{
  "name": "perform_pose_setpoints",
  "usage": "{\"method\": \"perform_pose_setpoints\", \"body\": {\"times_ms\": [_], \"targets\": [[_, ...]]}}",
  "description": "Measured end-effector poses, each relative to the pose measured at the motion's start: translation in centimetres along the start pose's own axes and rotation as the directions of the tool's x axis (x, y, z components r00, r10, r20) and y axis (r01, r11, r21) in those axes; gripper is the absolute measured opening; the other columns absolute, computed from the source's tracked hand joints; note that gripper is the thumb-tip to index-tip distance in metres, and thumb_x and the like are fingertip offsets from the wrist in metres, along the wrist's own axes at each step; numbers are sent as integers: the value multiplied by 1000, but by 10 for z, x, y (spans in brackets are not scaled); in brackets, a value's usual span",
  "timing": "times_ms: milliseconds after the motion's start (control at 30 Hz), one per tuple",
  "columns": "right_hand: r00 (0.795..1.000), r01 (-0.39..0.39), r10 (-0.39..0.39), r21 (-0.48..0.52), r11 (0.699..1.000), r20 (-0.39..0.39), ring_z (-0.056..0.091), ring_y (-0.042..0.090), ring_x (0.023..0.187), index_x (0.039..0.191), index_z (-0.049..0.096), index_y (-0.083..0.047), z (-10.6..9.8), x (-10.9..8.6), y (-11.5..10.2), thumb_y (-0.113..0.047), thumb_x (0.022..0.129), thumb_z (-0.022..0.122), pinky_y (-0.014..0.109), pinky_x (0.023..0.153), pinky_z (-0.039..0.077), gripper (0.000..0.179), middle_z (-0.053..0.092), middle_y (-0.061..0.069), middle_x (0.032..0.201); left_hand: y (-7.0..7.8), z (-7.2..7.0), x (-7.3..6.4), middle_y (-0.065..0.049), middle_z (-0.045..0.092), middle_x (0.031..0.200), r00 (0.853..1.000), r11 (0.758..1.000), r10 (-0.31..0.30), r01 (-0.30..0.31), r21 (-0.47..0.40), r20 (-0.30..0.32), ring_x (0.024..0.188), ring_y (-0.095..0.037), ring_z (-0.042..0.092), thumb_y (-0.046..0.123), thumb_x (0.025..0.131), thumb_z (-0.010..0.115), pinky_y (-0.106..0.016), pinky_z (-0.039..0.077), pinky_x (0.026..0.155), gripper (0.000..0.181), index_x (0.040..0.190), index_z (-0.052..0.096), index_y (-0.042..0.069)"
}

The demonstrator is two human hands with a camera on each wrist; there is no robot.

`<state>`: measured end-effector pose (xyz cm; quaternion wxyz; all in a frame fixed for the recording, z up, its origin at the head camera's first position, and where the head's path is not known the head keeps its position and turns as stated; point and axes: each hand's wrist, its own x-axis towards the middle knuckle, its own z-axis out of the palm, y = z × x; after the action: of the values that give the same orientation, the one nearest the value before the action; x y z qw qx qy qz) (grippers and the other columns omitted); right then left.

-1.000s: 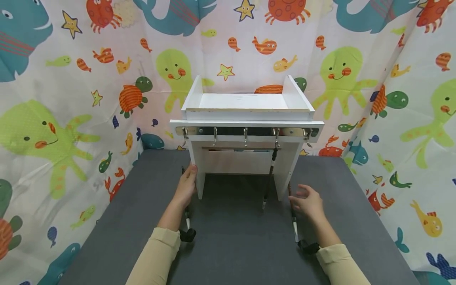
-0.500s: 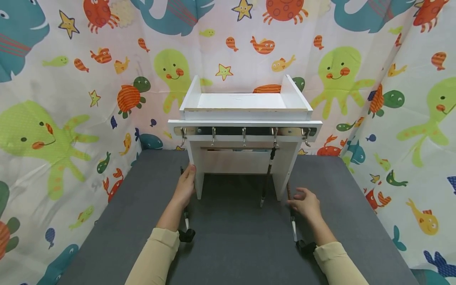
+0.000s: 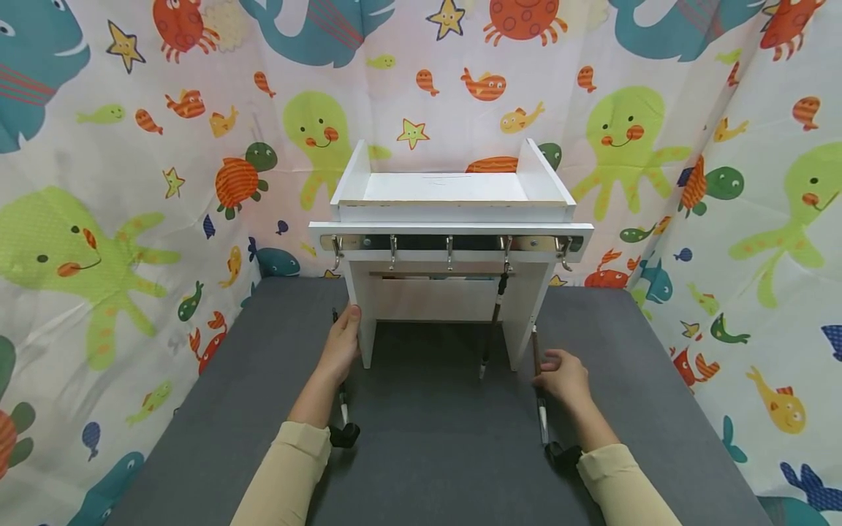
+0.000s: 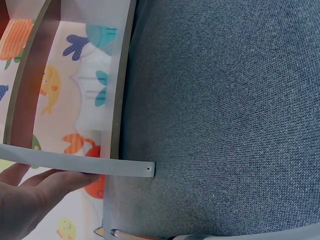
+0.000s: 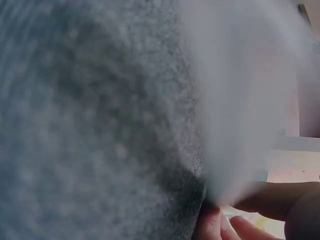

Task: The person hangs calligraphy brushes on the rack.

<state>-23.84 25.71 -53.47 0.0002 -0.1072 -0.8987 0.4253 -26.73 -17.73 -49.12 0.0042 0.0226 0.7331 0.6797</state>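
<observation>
Brush [image 3: 536, 359] is pinched in the right hand [image 3: 566, 381], just beside the right leg [image 3: 529, 314] of the white rack [image 3: 454, 212]. The left hand [image 3: 340, 342] grips the left leg [image 3: 364, 329]. A second brush [image 3: 498, 303] hangs from a hook [image 3: 506, 252] at the rack's front; a third brush [image 3: 343, 400] shows beside the left hand, over the gray surface [image 3: 434, 446].

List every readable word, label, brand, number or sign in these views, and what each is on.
None readable in any view.
Backdrop: sea animals and stars, no words seen.
White rack: thin marks on the upper board, too faint to tell whether they are writing.
Stick at the right hand: any print too small to read.
Right wrist view: mostly blurred, no text legible.
</observation>
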Motion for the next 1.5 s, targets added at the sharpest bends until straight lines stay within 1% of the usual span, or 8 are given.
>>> {"method": "perform_pose_setpoints", "body": {"times_ms": [67, 267, 500, 633, 800, 1033, 1300, 1500], "targets": [[1000, 7, -7, 18, 1000, -22, 71, 34, 93, 138, 55, 3, -1, -1, 0, 1, 79, 77, 36, 69, 59, 63, 72, 24, 114, 0, 0, 0, -13, 13, 169, 1000, 1000, -4, 4, -1, -1, 153, -39, 18, 64, 102, 34, -69, 33, 110, 79, 164, 16, 18], [995, 9, -4, 47, 999, -102, 70, 35, 98, 138, 56, 0, -5, -3, -3, 1, 84, 67, 39, 74, 58, 55, 72, 23, 115, 2, -1, -2, -14, 8, 170, 1000, 1000, -20, 19, 4, 18, 154, -40, 13, 59, 104, 32, -70, 31, 111, 78, 164, 12, 13], [998, -50, 58, 185, 981, -34, 74, 22, 75, 143, 51, 3, -11, -5, -14, 6, 86, 64, 31, 64, 59, 58, 66, 30, 122, 34, 1, -19, -19, 6, 169, 998, 999, -34, 35, -6, 58, 153, -43, 12, 44, 110, 29, -69, 31, 111, 68, 162, 9, 6], [999, -54, 53, 229, 972, 9, 75, 25, 79, 144, 48, 6, -14, -8, -19, 3, 92, 64, 35, 69, 61, 54, 62, 33, 127, 35, 1, -19, -18, 6, 169, 998, 999, -33, 33, -1, 62, 154, -42, 12, 45, 110, 29, -68, 31, 111, 68, 163, 9, 7], [999, -34, 30, 271, 962, 20, 74, 26, 87, 142, 48, 7, -19, -12, -23, -1, 96, 65, 36, 72, 62, 50, 59, 32, 130, 33, 1, -18, -19, 6, 169, 997, 999, -34, 33, 6, 67, 154, -43, 11, 45, 110, 29, -69, 30, 111, 68, 163, 9, 7], [1000, 19, -17, 307, 952, -8, 73, 33, 103, 143, 44, -1, -25, -20, -27, -4, 99, 63, 29, 74, 60, 47, 68, 26, 124, 6, -1, -1, -15, 6, 170, 998, 999, -31, 31, -14, 50, 154, -41, 12, 50, 108, 29, -69, 30, 112, 70, 164, 10, 13], [990, 63, -29, 256, 965, -135, 75, 29, 100, 145, 46, -7, -34, -33, -36, -17, 103, 60, 16, 69, 53, 46, 74, 18, 116, 1, 0, -2, -14, 11, 169, 1000, 1000, -19, 19, 11, 12, 153, -40, 16, 62, 103, 32, -69, 32, 110, 79, 164, 13, 13], [979, 121, -69, 274, 954, -193, 76, 19, 90, 145, 45, -7, -39, -41, -44, -18, 103, 62, 23, 68, 59, 47, 74, 20, 113, 0, -1, -2, -14, 12, 169, 1000, 1000, -11, 11, 23, 4, 153, -39, 16, 63, 103, 32, -69, 34, 109, 81, 163, 14, 13]]}}
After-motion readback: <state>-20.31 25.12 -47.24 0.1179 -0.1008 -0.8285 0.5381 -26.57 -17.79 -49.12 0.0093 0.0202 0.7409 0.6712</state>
